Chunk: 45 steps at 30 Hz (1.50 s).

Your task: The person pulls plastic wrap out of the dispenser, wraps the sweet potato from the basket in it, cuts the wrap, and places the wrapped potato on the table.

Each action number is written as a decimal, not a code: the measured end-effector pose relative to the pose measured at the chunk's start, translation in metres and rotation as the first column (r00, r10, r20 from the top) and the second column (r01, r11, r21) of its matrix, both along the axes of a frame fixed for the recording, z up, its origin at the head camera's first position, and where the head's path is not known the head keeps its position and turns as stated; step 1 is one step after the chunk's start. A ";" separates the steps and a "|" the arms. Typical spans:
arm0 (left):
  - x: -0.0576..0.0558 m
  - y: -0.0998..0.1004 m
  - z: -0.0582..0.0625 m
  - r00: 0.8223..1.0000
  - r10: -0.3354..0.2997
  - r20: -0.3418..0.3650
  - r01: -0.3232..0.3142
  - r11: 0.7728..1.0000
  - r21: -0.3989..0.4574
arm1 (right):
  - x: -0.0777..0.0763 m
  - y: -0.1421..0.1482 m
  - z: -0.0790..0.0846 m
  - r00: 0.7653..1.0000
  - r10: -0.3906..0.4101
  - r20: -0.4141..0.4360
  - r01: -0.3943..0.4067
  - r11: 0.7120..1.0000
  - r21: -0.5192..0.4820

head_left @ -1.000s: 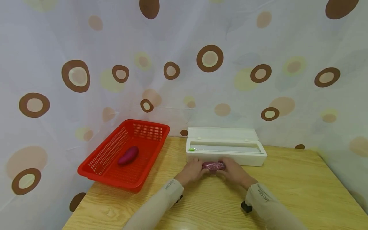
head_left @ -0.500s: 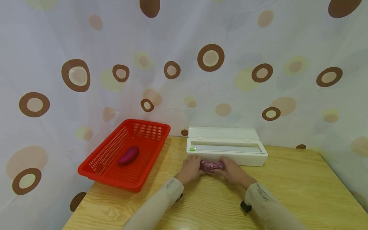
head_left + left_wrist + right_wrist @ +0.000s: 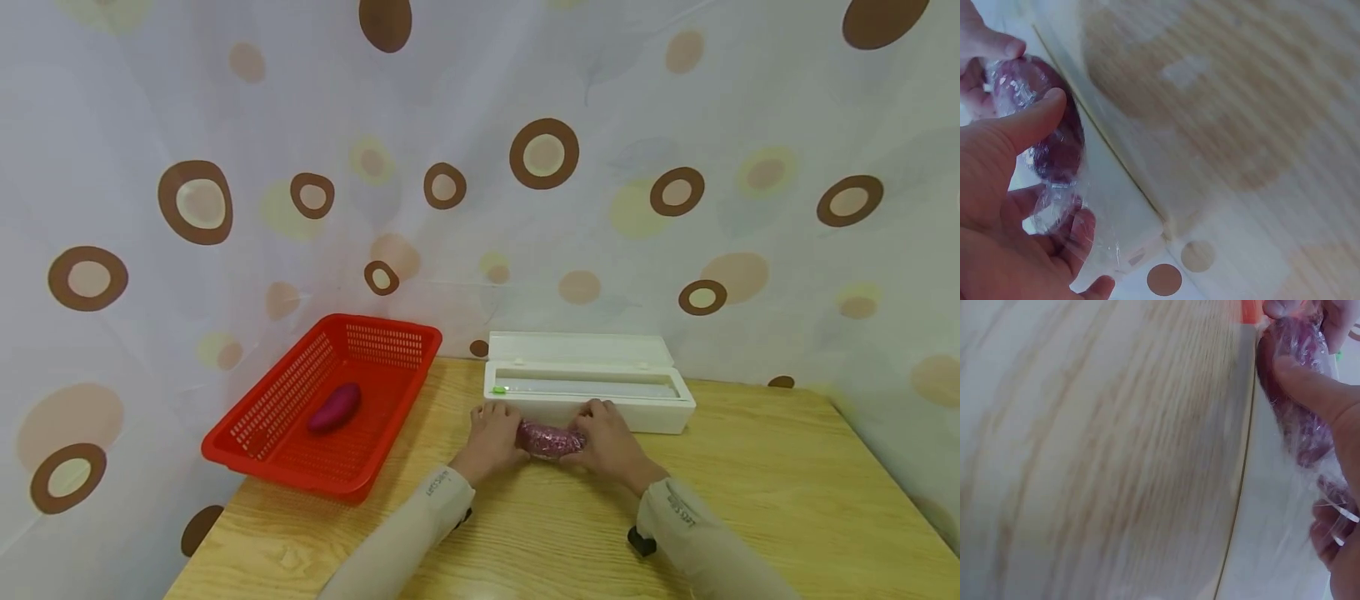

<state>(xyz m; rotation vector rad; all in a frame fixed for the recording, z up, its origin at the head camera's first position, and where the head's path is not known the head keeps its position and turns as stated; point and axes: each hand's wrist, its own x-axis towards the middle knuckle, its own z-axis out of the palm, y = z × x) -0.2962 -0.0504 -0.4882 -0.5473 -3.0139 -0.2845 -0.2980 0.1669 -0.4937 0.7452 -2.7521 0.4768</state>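
Between my two hands is a purple sweet potato (image 3: 551, 440) wrapped in clear cling film, in front of a white cling film box. My left hand (image 3: 491, 440) grips its left end; in the left wrist view the thumb (image 3: 1038, 119) presses along its side and the fingers hold a twisted tail of film (image 3: 1060, 209). At the right end my right hand (image 3: 609, 442) holds it, the thumb (image 3: 1310, 387) lying across the wrapped surface. Loose film also bunches at that hand's fingers (image 3: 1329, 528) in the right wrist view.
The white cling film box (image 3: 592, 412) stands right behind the hands with its lid (image 3: 581, 348) raised and a small green slider (image 3: 500, 390) at its left. To the left, a red basket (image 3: 390, 425) contains another purple sweet potato (image 3: 335, 407). A patterned curtain (image 3: 480, 100) hangs behind the wooden table (image 3: 787, 483).
The wrapped sweet potato has turned a little in my hands, and more of it shows. My left hand has shifted slightly left. The basket and box stay put.
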 end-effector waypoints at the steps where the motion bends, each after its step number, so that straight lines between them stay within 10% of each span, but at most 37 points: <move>1: 0.001 0.000 0.000 1.000 0.004 -0.011 -0.004 1.000 -0.008 | 0.000 0.000 0.000 1.000 0.003 -0.022 -0.003 1.000 0.003; 24: 0.003 0.008 -0.002 0.988 -0.019 -0.152 0.000 0.992 -0.123 | 0.006 0.003 0.004 0.996 0.043 -0.084 -0.043 0.999 0.001; 39: 0.008 0.000 0.003 0.996 -0.009 -0.094 0.018 0.995 0.095 | 0.008 -0.012 0.005 1.000 0.014 -0.018 -0.018 0.977 -0.212; 45: 0.005 -0.006 0.004 0.999 0.015 -0.047 0.005 0.917 0.398 | 0.006 -0.024 0.009 0.998 -0.017 0.068 0.039 0.940 -0.338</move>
